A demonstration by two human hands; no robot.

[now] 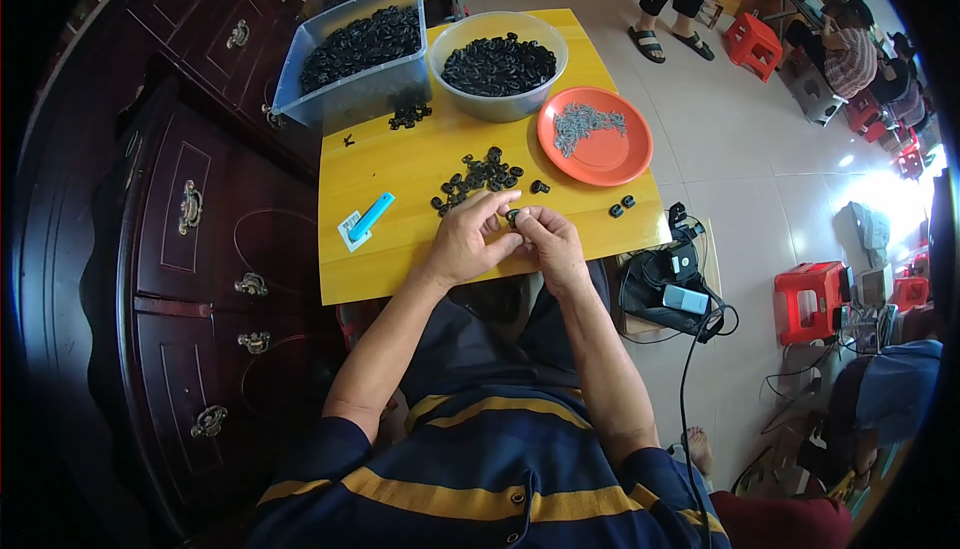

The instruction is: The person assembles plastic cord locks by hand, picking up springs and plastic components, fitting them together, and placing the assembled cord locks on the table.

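Above the near edge of the yellow table (pixel 390 269), my left hand (pixel 466 239) and my right hand (pixel 552 245) meet with fingertips closed on one small black oval part (pixel 513 217). Fingers cover much of it, so its exact kind is hidden. Just beyond my left hand lies a loose pile of similar black parts (pixel 470 179). A single black piece (pixel 540 187) sits beyond my right hand, and two more black parts (pixel 622 207) lie to its right. An orange-red plate (pixel 600 164) holds many small grey pieces (pixel 585 127).
A clear bluish bin (pixel 350 94) and a round translucent tub (pixel 500 109), both full of black parts, stand at the back. A blue-handled tool (pixel 372 217) lies left. Dark wooden drawers (pixel 180 199) flank the table. A cabled black bag (pixel 660 289) is at right; other people sit beyond.
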